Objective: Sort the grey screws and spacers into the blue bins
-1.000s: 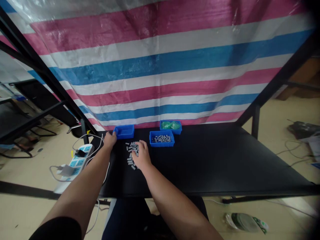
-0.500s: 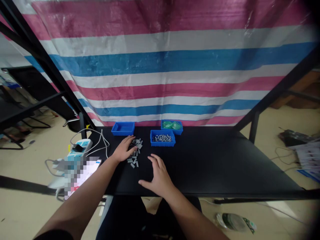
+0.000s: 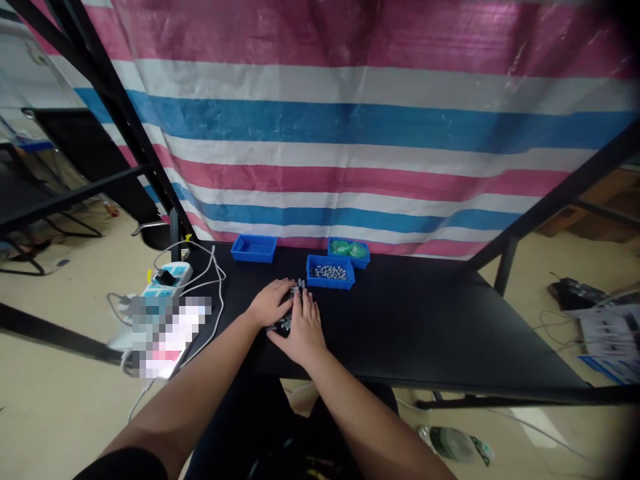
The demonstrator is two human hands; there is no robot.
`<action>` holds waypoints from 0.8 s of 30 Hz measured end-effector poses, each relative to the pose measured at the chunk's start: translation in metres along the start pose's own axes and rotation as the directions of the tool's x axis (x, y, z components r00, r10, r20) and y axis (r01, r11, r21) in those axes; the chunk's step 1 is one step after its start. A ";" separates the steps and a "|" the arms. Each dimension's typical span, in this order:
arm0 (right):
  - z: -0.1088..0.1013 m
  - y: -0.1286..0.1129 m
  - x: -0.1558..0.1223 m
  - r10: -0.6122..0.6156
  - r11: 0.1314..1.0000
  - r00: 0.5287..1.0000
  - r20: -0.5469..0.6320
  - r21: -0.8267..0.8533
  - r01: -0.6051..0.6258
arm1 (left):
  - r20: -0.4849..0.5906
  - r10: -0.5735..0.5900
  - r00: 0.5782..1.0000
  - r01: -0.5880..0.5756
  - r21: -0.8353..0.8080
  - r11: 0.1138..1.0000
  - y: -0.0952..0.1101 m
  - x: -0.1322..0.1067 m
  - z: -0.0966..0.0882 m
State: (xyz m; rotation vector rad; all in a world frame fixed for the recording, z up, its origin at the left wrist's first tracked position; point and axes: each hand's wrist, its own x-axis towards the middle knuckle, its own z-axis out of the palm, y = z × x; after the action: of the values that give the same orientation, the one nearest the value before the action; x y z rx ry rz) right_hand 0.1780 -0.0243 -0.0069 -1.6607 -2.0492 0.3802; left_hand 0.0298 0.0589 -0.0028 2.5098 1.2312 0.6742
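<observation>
Several small grey metal pieces (image 3: 285, 323) lie in a pile on the black table, partly covered by my hands. My left hand (image 3: 271, 303) rests flat along the pile's left side, fingers stretched forward. From the right, my right hand (image 3: 304, 328) lies over the pile's edge with its fingers extended and its thumb reaching toward the left hand. Just beyond the hands stands a blue bin (image 3: 330, 283) of small shiny screw-like parts. Behind it is another blue bin (image 3: 367, 263) with green plastic bags (image 3: 349, 249). An empty blue bin (image 3: 254, 248) sits at the back left.
A power strip (image 3: 173, 273) with white cables (image 3: 220, 293) and a phone (image 3: 177, 340) with a lit, blurred screen are at the left. A striped plastic sheet (image 3: 325, 160) hangs behind the black table (image 3: 425, 327). Black frame posts (image 3: 505, 257) rise on both sides.
My right hand has moved forward and left onto the pile. My left hand has shifted right, and the pieces are now gathered closer together between both hands. The view has tilted slightly.
</observation>
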 end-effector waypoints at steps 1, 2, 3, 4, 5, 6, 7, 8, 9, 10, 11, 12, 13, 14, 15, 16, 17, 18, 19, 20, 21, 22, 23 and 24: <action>0.000 0.001 0.003 -0.004 1.000 1.000 -0.001 -0.004 0.004 | 0.013 0.011 1.000 -0.011 -0.027 1.000 0.002 -0.002 0.000; -0.001 0.002 0.006 -0.016 1.000 1.000 0.000 -0.007 0.016 | 0.028 0.022 0.999 -0.020 -0.057 0.998 0.004 -0.004 -0.001; -0.003 0.004 0.009 -0.035 0.999 0.999 0.000 -0.011 0.035 | 0.044 0.030 0.999 -0.027 -0.086 0.996 0.005 -0.005 -0.003; -0.005 0.006 0.012 -0.055 0.998 0.999 0.001 -0.015 0.055 | 0.062 0.037 0.997 -0.030 -0.115 0.993 0.005 -0.007 -0.004; -0.006 0.009 0.015 -0.074 0.997 0.997 0.003 -0.021 0.074 | 0.077 0.043 0.996 -0.032 -0.142 0.989 0.006 -0.009 -0.006; -0.008 0.011 0.018 -0.092 0.995 0.996 0.007 -0.026 0.092 | 0.086 0.044 0.995 -0.030 -0.164 0.986 0.006 -0.012 -0.008; -0.009 0.014 0.021 -0.104 0.994 0.995 0.014 -0.032 0.104 | 0.086 0.039 0.996 -0.023 -0.179 0.984 0.007 -0.015 -0.010; -0.010 0.017 0.023 -0.109 0.993 0.994 0.022 -0.037 0.110 | 0.073 0.024 0.997 -0.010 -0.186 0.983 0.008 -0.018 -0.012; -0.010 0.019 0.026 -0.109 0.993 0.993 0.032 -0.044 0.111 | 0.053 0.003 0.999 0.007 -0.182 0.983 0.009 -0.023 -0.013; -0.010 0.022 0.027 -0.106 0.993 0.993 0.043 -0.052 0.108 | 0.032 -0.019 0.999 0.024 -0.166 0.986 0.012 -0.028 -0.014; -0.010 0.024 0.028 -0.101 0.993 0.993 0.052 -0.059 0.104 | 0.012 -0.039 0.999 0.040 -0.141 0.989 0.014 -0.033 -0.014; -0.009 0.026 0.029 -0.100 0.993 0.993 0.058 -0.065 0.103 | 0.002 -0.052 0.999 0.052 -0.108 0.993 0.016 -0.038 -0.013; -0.008 0.027 0.029 -0.104 0.992 0.993 0.059 -0.067 0.108 | 0.002 -0.059 0.998 0.059 -0.074 0.996 0.018 -0.043 -0.012; -0.007 0.028 0.029 -0.116 0.991 0.992 0.056 -0.062 0.120 | 0.004 -0.066 0.998 0.067 -0.043 0.997 0.019 -0.047 -0.010; -0.006 0.029 0.029 -0.132 0.989 0.990 0.051 -0.053 0.135 | 0.010 -0.073 0.997 0.073 -0.018 0.997 0.020 -0.050 -0.008; -0.006 0.030 0.029 -0.149 0.988 0.988 0.044 -0.039 0.151 | 0.014 -0.079 0.997 0.079 -0.001 0.997 0.020 -0.051 -0.006; -0.006 0.031 0.029 -0.167 0.986 0.985 0.039 -0.023 0.168 | 0.018 -0.083 0.996 0.083 0.011 0.996 0.019 -0.051 -0.005; -0.007 0.033 0.030 -0.184 0.983 0.982 0.036 -0.007 0.184 | 0.024 -0.083 0.996 0.082 0.018 0.996 0.018 -0.050 -0.003; -0.009 0.035 0.031 -0.196 0.981 0.980 0.036 0.010 0.196 | 0.029 -0.080 0.996 0.080 0.023 0.997 0.016 -0.048 -0.002; -0.011 0.037 0.033 -0.207 0.978 0.978 0.040 0.025 0.206 | 0.035 -0.077 0.996 0.076 0.028 0.997 0.015 -0.046 -0.002; -0.013 0.040 0.036 -0.218 0.975 0.975 0.049 0.039 0.217 | 0.043 -0.071 0.997 0.070 0.033 0.997 0.013 -0.042 -0.002; -0.015 0.043 0.038 -0.231 0.972 0.971 0.062 0.053 0.228 | 0.057 -0.061 0.997 0.059 0.038 0.998 0.011 -0.039 -0.003; -0.017 0.045 0.041 -0.242 0.969 0.967 0.077 0.065 0.238 | 0.078 -0.044 0.996 0.040 0.045 0.998 0.008 -0.035 -0.004; -0.018 0.048 0.044 -0.254 0.966 0.963 0.096 0.074 0.247 | 0.104 -0.020 0.994 0.015 0.049 0.999 0.006 -0.031 -0.005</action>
State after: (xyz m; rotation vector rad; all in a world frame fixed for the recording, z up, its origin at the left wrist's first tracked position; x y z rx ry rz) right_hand 0.2213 0.0276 -0.0069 -1.3489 -2.2676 0.4453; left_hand 0.0151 0.0308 -0.0045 2.5341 1.2454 0.5086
